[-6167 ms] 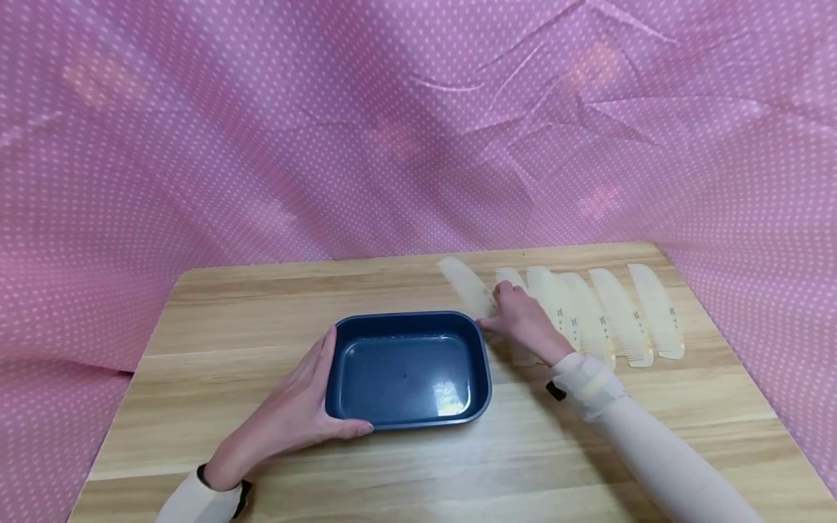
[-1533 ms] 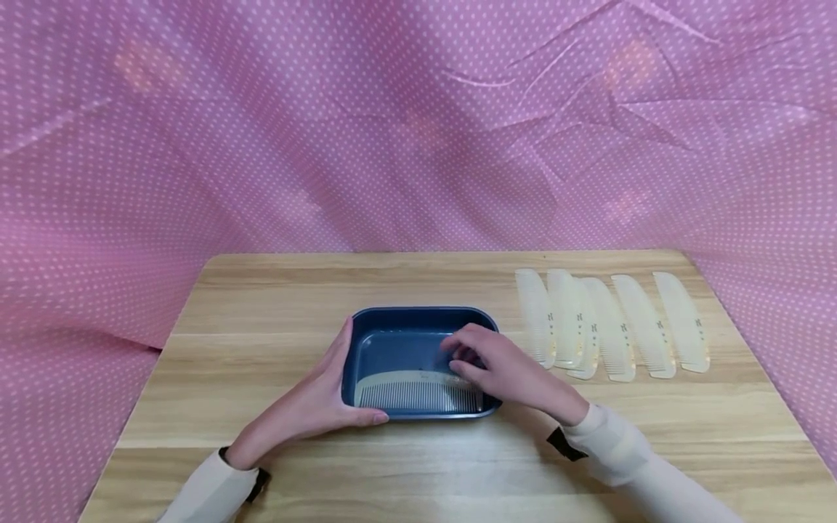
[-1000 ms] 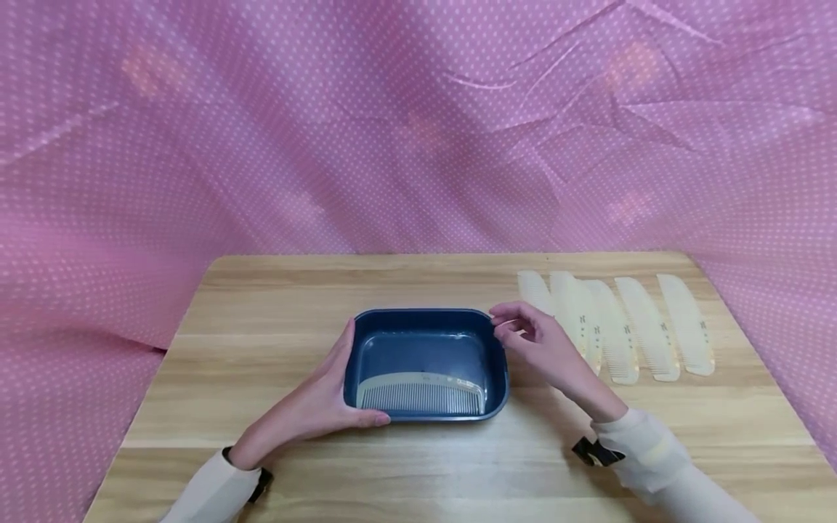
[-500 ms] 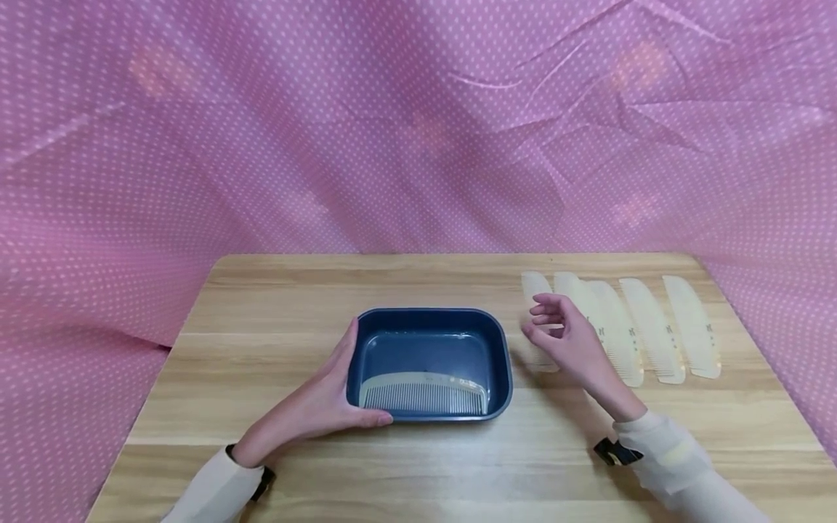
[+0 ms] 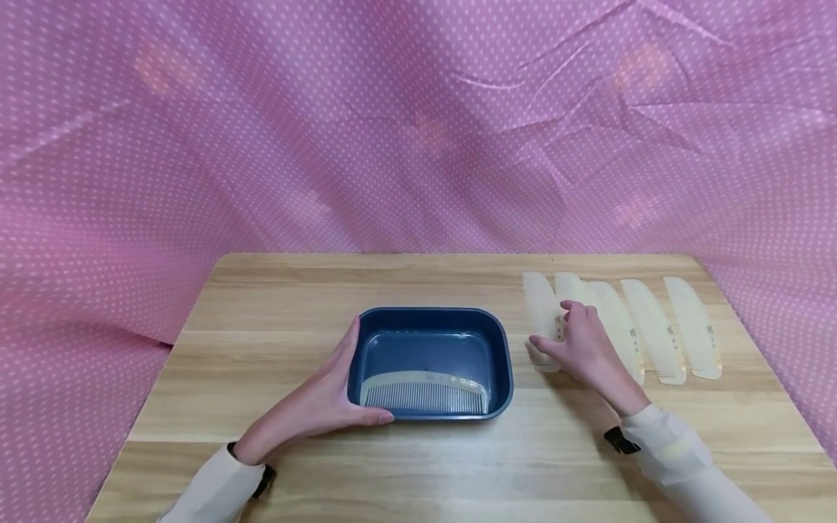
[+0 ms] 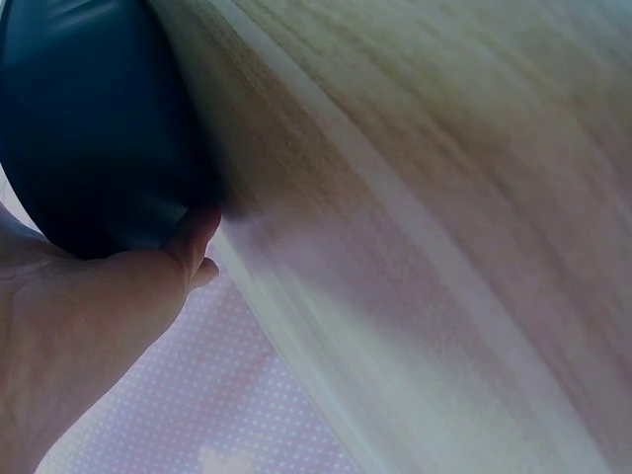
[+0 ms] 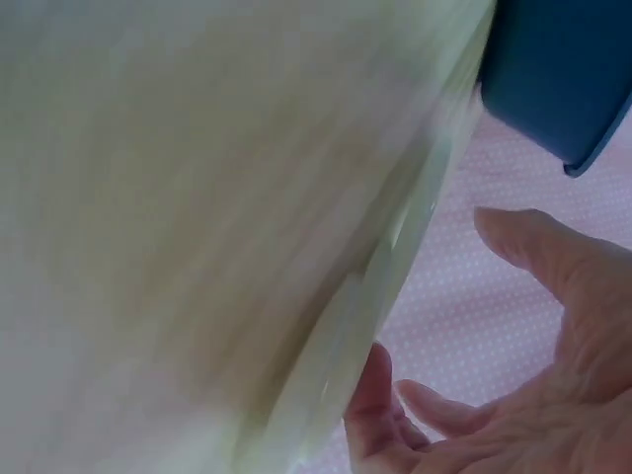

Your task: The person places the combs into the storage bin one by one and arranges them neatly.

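Left hand (image 5: 320,396) grips an open dark-blue rectangular plastic box (image 5: 434,417); right hand (image 5: 588,350) empty, thumb and fingers half spread over a pale-cream curved-back plastic comb (image 5: 540,301), contact unclear. Probably light, stiff, slick, teeth brittle: pinch the spine. Fine-toothed, dark lettering. Similar combs (image 5: 652,330) lie to that hand's right.

On my remote feed, white-dotted pink fabric (image 5: 392,145), creased, encloses the wood-grained surface (image 5: 281,301) behind and at both sides.
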{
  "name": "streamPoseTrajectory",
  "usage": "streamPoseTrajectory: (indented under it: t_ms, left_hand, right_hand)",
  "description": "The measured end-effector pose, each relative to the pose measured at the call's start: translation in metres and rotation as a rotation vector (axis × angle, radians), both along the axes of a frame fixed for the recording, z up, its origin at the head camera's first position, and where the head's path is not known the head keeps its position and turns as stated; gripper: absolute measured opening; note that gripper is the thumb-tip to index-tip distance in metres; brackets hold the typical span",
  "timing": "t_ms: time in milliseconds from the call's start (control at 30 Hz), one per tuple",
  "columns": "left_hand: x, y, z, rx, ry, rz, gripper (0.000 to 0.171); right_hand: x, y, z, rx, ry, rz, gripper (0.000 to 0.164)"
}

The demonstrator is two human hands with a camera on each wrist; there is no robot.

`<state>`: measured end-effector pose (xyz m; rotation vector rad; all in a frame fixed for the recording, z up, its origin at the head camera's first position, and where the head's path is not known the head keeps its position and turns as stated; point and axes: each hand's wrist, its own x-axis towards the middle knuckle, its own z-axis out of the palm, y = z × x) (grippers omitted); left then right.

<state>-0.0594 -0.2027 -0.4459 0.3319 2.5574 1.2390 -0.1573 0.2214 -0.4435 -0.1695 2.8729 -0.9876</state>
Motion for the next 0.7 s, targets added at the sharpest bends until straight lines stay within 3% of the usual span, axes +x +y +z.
streamPoseTrajectory:
  t_ms: [267,500,700]
  left_hand:
    - [-0.0016,-0.0005,-0.0027,0.005,0.001,-0.009,0.15]
    - [0.0006,0.001,-0.0034,-0.004,0.002,-0.009,0.15]
    - [-0.0001,0.0004,-0.0028,-0.002,-0.002,-0.001,0.151]
  right_hand:
    - [-0.0059,-0.0018,-0.004,0.161,0.01,0.021,0.1]
    - [-0.0075,-0.006,-0.0004,0.212,-0.038,0.053,0.094]
    - [-0.009,-0.0034,0.0042,0.187,-0.113,0.078,0.08]
